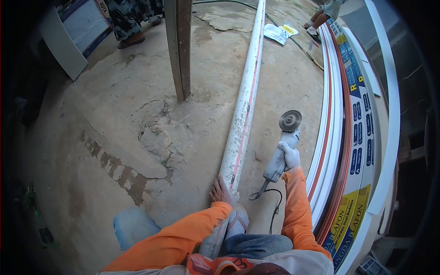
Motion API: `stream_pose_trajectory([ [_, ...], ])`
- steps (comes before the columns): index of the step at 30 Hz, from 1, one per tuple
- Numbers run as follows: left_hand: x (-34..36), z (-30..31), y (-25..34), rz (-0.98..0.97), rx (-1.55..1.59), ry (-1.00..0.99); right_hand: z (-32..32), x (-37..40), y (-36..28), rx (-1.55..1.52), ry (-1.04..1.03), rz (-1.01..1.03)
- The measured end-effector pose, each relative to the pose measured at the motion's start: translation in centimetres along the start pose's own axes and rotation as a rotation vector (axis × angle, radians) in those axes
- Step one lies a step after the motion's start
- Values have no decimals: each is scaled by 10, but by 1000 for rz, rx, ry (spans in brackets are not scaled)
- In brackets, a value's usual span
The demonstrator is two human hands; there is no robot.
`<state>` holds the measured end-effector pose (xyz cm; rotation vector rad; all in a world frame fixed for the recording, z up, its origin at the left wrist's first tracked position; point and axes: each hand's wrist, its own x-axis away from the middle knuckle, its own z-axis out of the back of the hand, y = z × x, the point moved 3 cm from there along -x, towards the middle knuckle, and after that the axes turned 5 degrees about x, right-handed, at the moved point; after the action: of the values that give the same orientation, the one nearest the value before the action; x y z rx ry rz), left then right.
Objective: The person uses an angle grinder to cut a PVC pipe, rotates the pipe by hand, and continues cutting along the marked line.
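Observation:
A long white plastic pipe (245, 103) with a red stripe lies on the concrete floor, running from under my legs to the far top. My left hand (222, 192) rests flat on its near end, fingers spread over the pipe. My right hand (290, 156), in a white glove, grips the grey body of an angle grinder (284, 142). The grinder's disc (290, 120) points up and away, held in the air to the right of the pipe, not touching it. Its black cord (270, 201) loops down by my knee. My foot in a sandal (237, 221) sits against the pipe.
A stack of long white and orange ceiling panels with blue and yellow labels (348, 137) lies along the right. A wooden post (179, 50) stands on the cracked floor (137, 137). Another person's feet (316, 23) are at the far right, someone else's (130, 36) at the top left. A white bag (279, 32) lies beyond.

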<state>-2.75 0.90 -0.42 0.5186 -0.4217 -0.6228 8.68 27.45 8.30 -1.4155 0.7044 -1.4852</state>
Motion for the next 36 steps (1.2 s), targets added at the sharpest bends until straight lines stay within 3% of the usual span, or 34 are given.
stream_pose_trajectory([
  [3, 40, 6, -26, 10, 52, -75, 20, 39, -5, 34, 46, -14],
  [8, 106, 23, -65, 335, 186, -233, 21, 103, -15, -5, 175, 10],
  [10, 96, 19, -69, 283, 232, -214, 19, 115, -24, 10, 220, 74],
  [12, 92, 22, -72, 294, 257, -332, 24, 127, -25, 102, 276, 98],
  [16, 90, 33, -77, 285, 226, -360, 9, 159, -49, 259, 307, 31],
  [20, 93, 36, -94, 303, 202, -399, -8, 169, -72, 246, 317, 197],
  [24, 91, 42, -95, 301, 209, -417, -26, 135, -57, 64, 226, 116],
  [28, 96, 36, -93, 325, 131, -371, -5, 93, -5, -80, 33, -26],
  [30, 97, 34, -90, 282, 117, -389, 5, 69, 32, -313, -128, -84],
  [34, 97, 35, -84, 234, 46, -412, 19, 87, 92, -526, -295, -234],
  [36, 101, 29, -84, 192, 53, -327, 35, 89, 132, -570, -307, -314],
])
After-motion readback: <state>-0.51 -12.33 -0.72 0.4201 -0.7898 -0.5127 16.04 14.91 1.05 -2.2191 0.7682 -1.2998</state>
